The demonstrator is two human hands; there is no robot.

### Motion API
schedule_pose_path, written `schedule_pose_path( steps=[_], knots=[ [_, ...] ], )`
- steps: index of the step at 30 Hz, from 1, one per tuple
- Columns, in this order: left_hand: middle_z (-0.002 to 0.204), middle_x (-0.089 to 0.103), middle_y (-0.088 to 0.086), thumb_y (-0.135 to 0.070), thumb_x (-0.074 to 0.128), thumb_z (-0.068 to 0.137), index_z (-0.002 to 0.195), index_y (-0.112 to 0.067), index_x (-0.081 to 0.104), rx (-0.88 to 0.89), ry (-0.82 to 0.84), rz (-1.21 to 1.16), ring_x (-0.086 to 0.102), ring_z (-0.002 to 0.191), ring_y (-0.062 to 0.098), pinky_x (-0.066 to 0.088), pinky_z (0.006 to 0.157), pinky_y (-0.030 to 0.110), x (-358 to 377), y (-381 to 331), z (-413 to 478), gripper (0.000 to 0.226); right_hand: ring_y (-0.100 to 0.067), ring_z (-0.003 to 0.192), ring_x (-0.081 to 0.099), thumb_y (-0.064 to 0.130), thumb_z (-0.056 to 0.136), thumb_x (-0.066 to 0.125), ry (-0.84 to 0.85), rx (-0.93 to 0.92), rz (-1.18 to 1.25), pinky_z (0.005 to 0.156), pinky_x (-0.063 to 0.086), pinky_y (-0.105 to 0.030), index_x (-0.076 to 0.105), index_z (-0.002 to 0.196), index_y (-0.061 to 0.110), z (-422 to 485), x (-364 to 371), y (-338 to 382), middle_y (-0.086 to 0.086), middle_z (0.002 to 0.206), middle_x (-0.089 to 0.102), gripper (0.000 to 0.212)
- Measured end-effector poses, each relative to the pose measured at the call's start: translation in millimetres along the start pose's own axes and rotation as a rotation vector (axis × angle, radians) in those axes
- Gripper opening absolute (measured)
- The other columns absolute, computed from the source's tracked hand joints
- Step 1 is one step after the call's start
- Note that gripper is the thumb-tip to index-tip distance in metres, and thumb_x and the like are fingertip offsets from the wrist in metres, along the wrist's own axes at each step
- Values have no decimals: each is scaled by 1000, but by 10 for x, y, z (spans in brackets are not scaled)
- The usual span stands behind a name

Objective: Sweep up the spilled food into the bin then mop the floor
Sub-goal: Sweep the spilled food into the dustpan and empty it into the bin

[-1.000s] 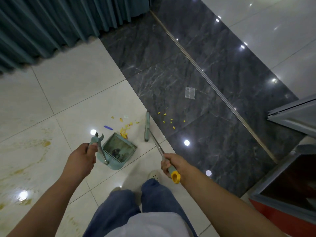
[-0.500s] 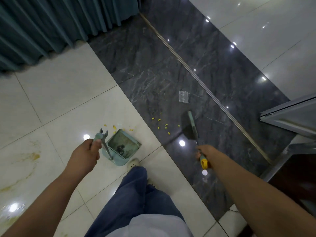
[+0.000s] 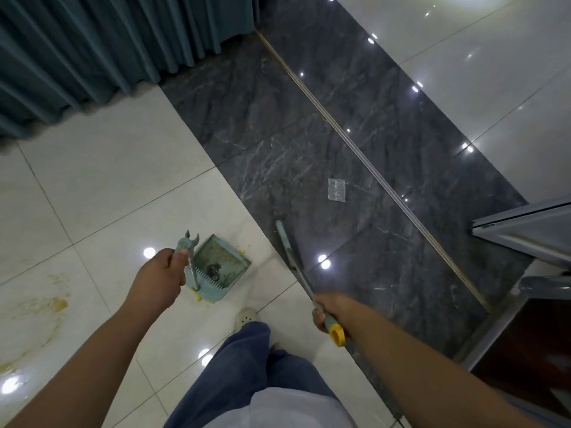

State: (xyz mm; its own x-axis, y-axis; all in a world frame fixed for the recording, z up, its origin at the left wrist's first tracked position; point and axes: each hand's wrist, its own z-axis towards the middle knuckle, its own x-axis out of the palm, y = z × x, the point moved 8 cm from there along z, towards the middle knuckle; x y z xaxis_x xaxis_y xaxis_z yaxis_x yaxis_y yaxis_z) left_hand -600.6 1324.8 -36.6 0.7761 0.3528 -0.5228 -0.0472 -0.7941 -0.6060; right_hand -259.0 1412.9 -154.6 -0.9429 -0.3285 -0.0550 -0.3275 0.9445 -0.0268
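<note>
A pale green dustpan (image 3: 227, 261) stands on the white floor tile ahead of my feet, with dark dirt inside. My left hand (image 3: 157, 278) grips the top of its upright handle (image 3: 185, 245). My right hand (image 3: 329, 312) grips the broom's handle near its yellow end cap (image 3: 337, 331). The broom head (image 3: 285, 242) rests on the floor just right of the pan, at the edge of the dark tiles. Yellow food bits (image 3: 242, 251) lie at the pan's far lip, and more yellow crumbs (image 3: 199, 297) sit under its near edge.
Teal curtains (image 3: 92, 57) hang at the far left. A clear scrap (image 3: 336, 189) lies on the dark marble strip. Yellowish smears (image 3: 46, 305) stain the white tile at left. A metal door frame (image 3: 522, 230) and a dark cabinet (image 3: 531, 350) stand at right.
The broom swung out right over the dark tiles, then swept back left to the pan's side. The yellow bits on the dark tiles are gone from there. My view shifted forward.
</note>
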Motion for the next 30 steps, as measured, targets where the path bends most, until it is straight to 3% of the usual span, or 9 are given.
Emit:
schedule_pose_path(
  steps=[7, 10, 16, 20, 24, 27, 30],
  knots=[
    [66, 55, 8, -38, 38, 98, 93, 1, 55, 24, -20, 48, 45, 54, 26, 37, 53, 28, -144, -241, 238, 43, -10, 25, 36, 12, 97, 46, 109, -61, 84, 26, 32, -13, 43, 77, 6, -325, 278, 321, -7, 43, 43, 22],
    [65, 55, 9, -36, 40, 98, 93, 2, 55, 35, -16, 58, 45, 52, 26, 38, 51, 27, -137, -372, 299, 41, -9, 24, 36, 13, 97, 45, 62, -132, -1, 26, 30, -13, 43, 76, 6, -342, 163, 517, -8, 50, 42, 23],
    [66, 56, 9, -33, 40, 98, 95, 1, 56, 57, 5, 104, 45, 52, 26, 37, 49, 25, -18, -697, 438, 38, -7, 21, 33, 11, 99, 40, -53, -268, -37, 28, 29, -8, 45, 75, 7, -398, -344, 1171, -8, 56, 38, 25],
    [66, 56, 8, -34, 38, 99, 96, 2, 57, 60, -20, 127, 46, 52, 24, 38, 54, 28, 102, -982, 561, 40, -10, 20, 35, 10, 99, 40, -119, -319, 57, 27, 31, -11, 44, 71, 5, -342, -833, 1743, -8, 56, 39, 29],
    [65, 55, 8, -33, 38, 99, 96, 3, 57, 39, -54, 116, 44, 50, 24, 35, 49, 26, 237, -1235, 655, 41, -9, 17, 34, 5, 100, 39, -148, -374, 133, 27, 33, -9, 37, 66, 6, -416, -1201, 2393, -9, 54, 38, 33],
    [63, 52, 8, -35, 39, 98, 95, 4, 56, 16, -66, 68, 41, 47, 23, 32, 47, 25, 380, -1410, 712, 42, -8, 15, 33, 0, 99, 35, -183, -420, 63, 26, 31, -7, 35, 65, 4, -489, -1435, 2871, -9, 46, 39, 34],
    [62, 51, 8, -35, 40, 98, 93, 3, 55, -20, -88, 34, 39, 45, 22, 30, 44, 24, 533, -1543, 773, 42, -8, 16, 34, 0, 98, 35, -214, -391, -29, 26, 30, -7, 36, 66, 4, -428, -1607, 3238, -8, 56, 37, 32]
  ],
)
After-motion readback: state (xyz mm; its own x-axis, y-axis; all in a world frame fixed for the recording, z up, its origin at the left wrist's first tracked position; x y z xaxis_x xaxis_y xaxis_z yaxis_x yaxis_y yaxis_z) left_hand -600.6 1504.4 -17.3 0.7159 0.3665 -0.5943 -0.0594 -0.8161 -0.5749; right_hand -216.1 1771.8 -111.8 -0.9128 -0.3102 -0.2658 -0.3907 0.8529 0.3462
